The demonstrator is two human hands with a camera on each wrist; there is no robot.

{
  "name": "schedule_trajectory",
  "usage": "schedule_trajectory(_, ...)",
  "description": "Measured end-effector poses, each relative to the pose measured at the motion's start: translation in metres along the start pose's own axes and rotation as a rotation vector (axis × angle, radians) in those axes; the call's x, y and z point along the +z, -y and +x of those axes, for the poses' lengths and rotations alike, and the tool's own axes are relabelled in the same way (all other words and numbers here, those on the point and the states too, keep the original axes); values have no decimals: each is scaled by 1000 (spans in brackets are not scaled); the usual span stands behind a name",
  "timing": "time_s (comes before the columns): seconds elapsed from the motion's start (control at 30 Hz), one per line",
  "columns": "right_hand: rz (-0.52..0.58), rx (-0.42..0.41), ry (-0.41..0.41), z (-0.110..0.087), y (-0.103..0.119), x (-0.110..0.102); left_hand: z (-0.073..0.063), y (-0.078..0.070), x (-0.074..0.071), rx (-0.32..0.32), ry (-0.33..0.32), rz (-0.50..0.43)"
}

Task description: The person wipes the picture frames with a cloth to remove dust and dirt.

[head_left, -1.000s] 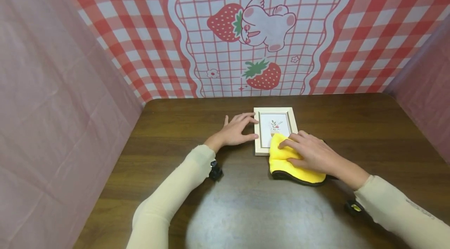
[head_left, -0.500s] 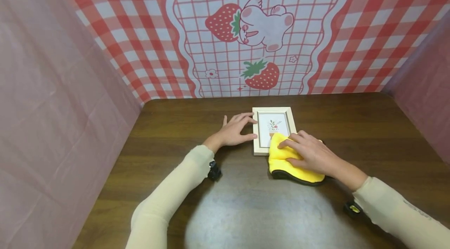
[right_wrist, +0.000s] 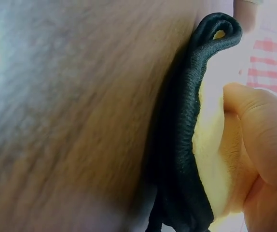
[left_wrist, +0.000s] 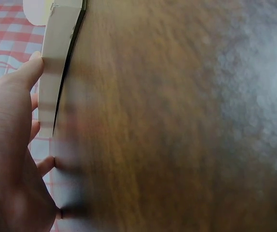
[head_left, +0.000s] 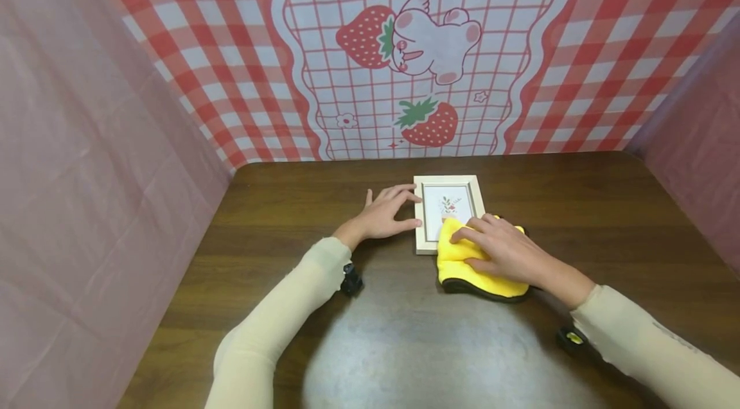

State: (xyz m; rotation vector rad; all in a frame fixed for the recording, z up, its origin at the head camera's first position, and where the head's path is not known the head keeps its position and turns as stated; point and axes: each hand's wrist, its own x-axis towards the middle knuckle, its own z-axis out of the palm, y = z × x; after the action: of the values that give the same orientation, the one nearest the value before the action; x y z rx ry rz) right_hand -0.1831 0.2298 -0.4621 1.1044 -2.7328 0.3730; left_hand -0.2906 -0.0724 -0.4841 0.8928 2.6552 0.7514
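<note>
A pale wooden picture frame [head_left: 421,229] lies flat on the brown table, a plant print behind its pane. Its left edge is touched by the spread thumb and fingertips of my left hand [head_left: 382,216]; the left wrist view shows that hand [left_wrist: 13,135] along the frame's side [left_wrist: 53,72]. My right hand [head_left: 509,252] grips a folded yellow cloth [head_left: 462,274] with dark edging, which covers the frame's lower right corner. From the right wrist, the thumb of this hand [right_wrist: 269,140] presses into the cloth [right_wrist: 208,130], its black border bunched toward the table.
The brown wooden table [head_left: 277,203] ends at a red-and-white checked cloth backdrop [head_left: 243,75] with strawberry prints. Pink drapes [head_left: 104,203] close in the left side and the right side. Bright glare lies on the table's near middle.
My right hand and the yellow cloth have shifted slightly left and away from me over the frame's corner. My left hand keeps its place at the frame's edge.
</note>
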Motion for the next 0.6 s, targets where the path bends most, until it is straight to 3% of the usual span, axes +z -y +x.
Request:
schedule_trajectory(0.23,-5,-37,-1,9,4,2,0,0,-2,2,1,20)
schedule_trajectory(0.6,-7,-40,61,33,19,11,1,-1,-1,-3,-1,31)
